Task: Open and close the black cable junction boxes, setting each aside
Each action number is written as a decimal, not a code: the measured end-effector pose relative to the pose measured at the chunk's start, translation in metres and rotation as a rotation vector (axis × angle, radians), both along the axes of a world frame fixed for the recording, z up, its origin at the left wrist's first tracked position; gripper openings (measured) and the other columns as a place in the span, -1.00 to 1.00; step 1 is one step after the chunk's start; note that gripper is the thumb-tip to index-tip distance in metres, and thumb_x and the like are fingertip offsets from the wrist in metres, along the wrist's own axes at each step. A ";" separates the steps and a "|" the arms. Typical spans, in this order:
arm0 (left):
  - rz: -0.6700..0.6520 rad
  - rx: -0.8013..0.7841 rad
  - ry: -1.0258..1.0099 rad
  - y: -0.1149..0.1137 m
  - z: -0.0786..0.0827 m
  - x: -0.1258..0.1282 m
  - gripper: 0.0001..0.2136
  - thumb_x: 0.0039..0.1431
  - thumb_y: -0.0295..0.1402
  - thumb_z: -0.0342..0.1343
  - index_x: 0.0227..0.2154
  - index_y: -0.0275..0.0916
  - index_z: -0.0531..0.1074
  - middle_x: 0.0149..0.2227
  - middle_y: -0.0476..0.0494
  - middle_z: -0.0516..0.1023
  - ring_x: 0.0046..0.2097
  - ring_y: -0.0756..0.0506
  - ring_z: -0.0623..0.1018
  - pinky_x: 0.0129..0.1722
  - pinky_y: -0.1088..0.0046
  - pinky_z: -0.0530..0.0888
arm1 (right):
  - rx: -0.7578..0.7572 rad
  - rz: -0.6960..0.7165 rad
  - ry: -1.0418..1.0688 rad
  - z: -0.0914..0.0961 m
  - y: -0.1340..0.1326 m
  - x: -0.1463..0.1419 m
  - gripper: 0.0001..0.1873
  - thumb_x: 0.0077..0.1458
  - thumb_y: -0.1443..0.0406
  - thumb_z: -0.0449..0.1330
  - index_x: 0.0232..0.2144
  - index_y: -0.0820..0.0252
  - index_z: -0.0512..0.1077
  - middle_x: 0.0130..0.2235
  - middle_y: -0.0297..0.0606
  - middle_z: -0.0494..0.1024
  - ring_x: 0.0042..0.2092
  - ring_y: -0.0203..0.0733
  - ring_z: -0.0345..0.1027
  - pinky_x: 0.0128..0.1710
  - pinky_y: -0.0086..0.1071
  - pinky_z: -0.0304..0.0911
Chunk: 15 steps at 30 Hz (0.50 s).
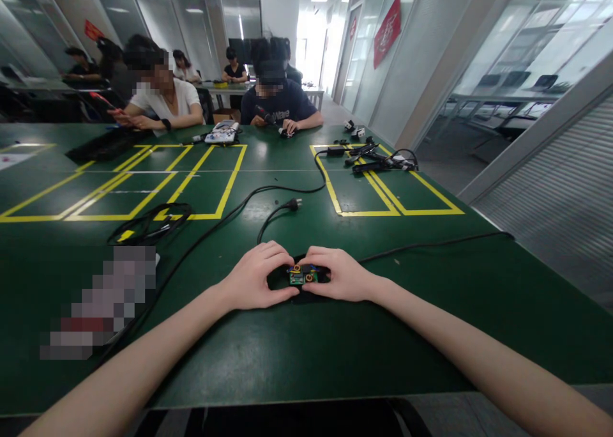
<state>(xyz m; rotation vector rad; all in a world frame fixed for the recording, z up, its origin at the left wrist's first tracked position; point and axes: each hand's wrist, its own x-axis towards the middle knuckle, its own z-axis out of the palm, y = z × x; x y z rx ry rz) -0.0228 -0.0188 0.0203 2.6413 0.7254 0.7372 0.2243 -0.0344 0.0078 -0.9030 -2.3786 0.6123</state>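
Observation:
My left hand (258,276) and my right hand (338,274) meet at the middle of the green table (306,354), fingers curled around a small black device (306,293). A little green circuit board (303,275) with round copper-coloured parts shows between my fingertips, sitting inside the black casing. Both hands grip the device from opposite sides and rest on the table. A black cable (431,245) runs off to the right from under my right hand.
A black power cord with a plug (293,204) lies just beyond my hands. A coil of black cable (151,223) sits to the left, a blurred-out object (103,303) nearer left. Yellow tape boxes mark the table. More adapters and cables (378,159) lie far right. Two people sit opposite.

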 end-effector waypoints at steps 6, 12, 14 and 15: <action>0.105 0.004 0.069 0.001 -0.005 0.002 -0.61 0.17 -0.19 0.32 0.03 -0.19 0.50 0.02 -0.23 0.62 0.09 -0.28 0.55 0.07 0.12 0.51 | 0.039 -0.069 0.131 -0.002 0.003 0.005 -0.73 0.21 0.24 0.34 -0.04 0.13 0.58 -0.05 -0.15 0.54 -0.12 -0.12 0.50 -0.20 -0.32 0.45; 0.096 0.016 0.052 0.004 -0.011 -0.002 -0.48 0.18 -0.12 0.33 0.16 -0.20 0.45 0.18 -0.32 0.54 0.27 -0.36 0.43 0.24 -0.05 0.44 | 0.063 -0.091 0.071 -0.005 0.005 0.005 -0.72 0.24 0.21 0.32 -0.02 0.13 0.58 0.01 -0.11 0.52 -0.09 -0.10 0.52 -0.15 -0.27 0.49; 0.100 0.020 0.001 0.005 -0.011 -0.002 -0.57 0.23 -0.18 0.30 0.12 -0.19 0.48 0.17 -0.30 0.52 0.23 -0.32 0.46 0.21 0.02 0.48 | 0.085 -0.098 0.045 -0.005 0.006 0.006 -0.71 0.25 0.21 0.31 0.00 0.12 0.56 0.06 -0.09 0.52 -0.01 -0.05 0.53 -0.01 -0.19 0.47; 0.115 0.020 -0.028 0.005 -0.010 -0.002 -0.64 0.26 -0.22 0.26 0.08 -0.18 0.49 0.14 -0.29 0.52 0.19 -0.29 0.49 0.17 0.07 0.51 | 0.087 -0.096 0.042 -0.005 0.007 0.007 -0.67 0.24 0.20 0.31 0.04 0.12 0.55 0.07 -0.09 0.52 0.01 -0.04 0.53 0.03 -0.17 0.46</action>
